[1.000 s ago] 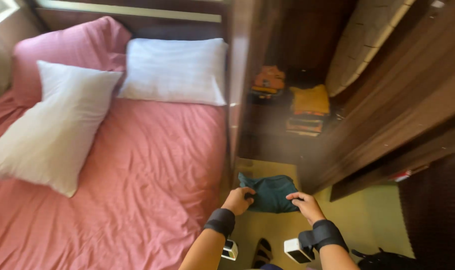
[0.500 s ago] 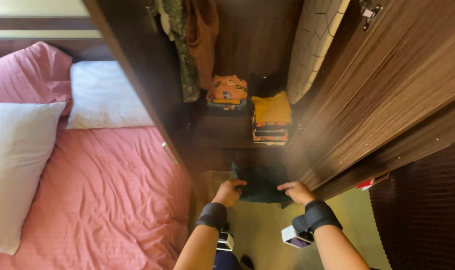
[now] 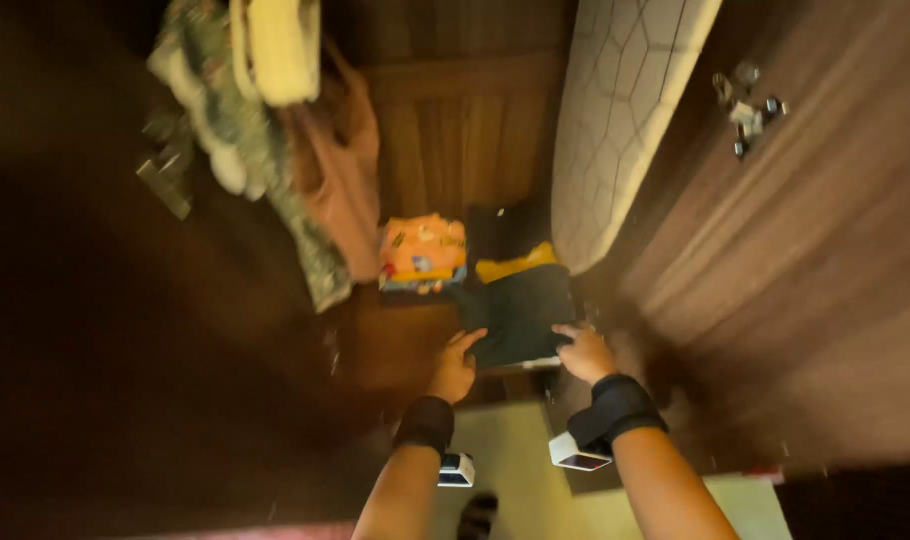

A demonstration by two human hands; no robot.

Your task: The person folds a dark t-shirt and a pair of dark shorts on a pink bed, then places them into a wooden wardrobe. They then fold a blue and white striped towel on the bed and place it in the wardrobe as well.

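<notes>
Both my hands hold a folded dark teal garment (image 3: pixel 520 312) at its near corners, over a stack on a wooden wardrobe shelf. My left hand (image 3: pixel 457 365) grips the left corner and my right hand (image 3: pixel 583 352) the right corner. Under the garment's far edge a yellow folded item (image 3: pixel 515 266) shows. An orange patterned folded pile (image 3: pixel 422 251) lies just left of it. Each wrist wears a black band with a small white device.
Clothes hang at the upper left, a patterned garment (image 3: pixel 275 190) and a pinkish one (image 3: pixel 347 200). A pale quilted pad (image 3: pixel 625 120) leans upright on the right. The brown wardrobe door (image 3: pixel 825 260) stands open to the right. Yellowish floor (image 3: pixel 515 460) lies below.
The view has swung from the pink bed into the wardrobe. My hands have carried the teal garment up from near the floor onto the stack on the shelf.
</notes>
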